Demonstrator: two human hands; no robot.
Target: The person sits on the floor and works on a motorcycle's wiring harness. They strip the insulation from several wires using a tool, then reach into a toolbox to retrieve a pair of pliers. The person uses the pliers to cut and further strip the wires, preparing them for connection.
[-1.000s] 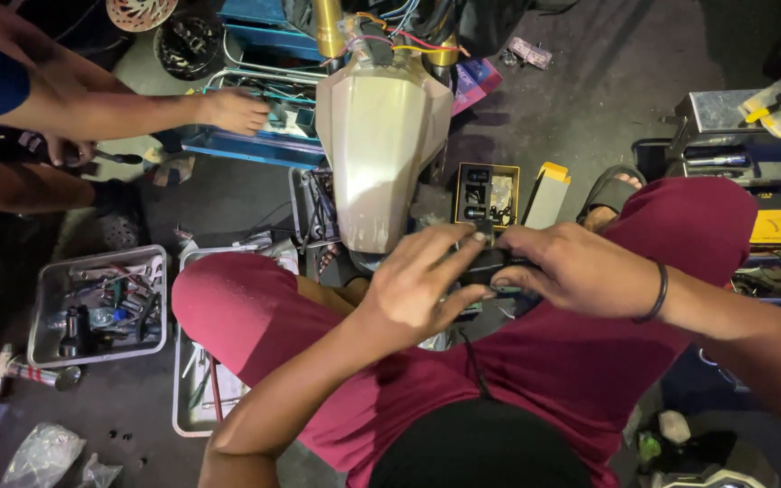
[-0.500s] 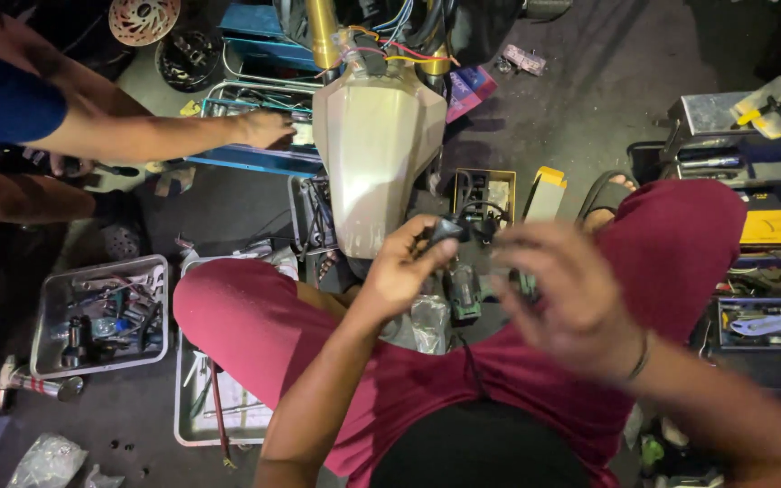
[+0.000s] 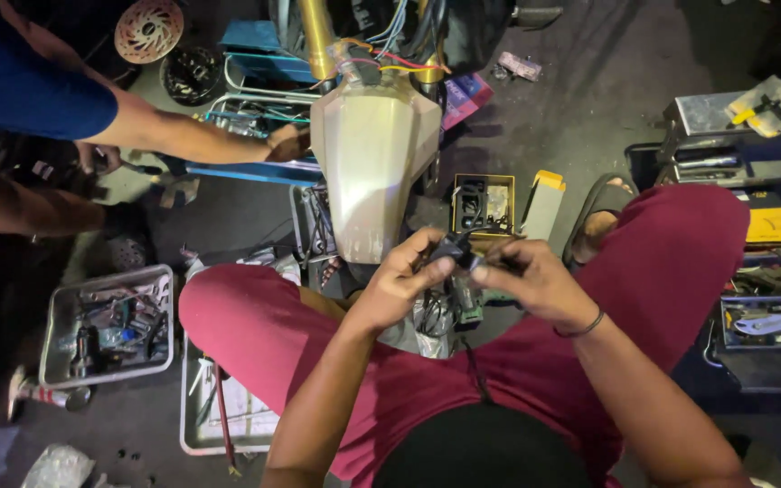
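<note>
I note the left hand [image 3: 399, 276] and right hand [image 3: 535, 282] both closed on a small black wired connector [image 3: 456, 248], pinched between the fingertips just ahead of the knuckles, above the lap. I judge it light, rigid and brittle at its clips; grip the housing, not the thin leads trailing below.

Head-worn camera, looking steeply down, close over lap and floor
</note>
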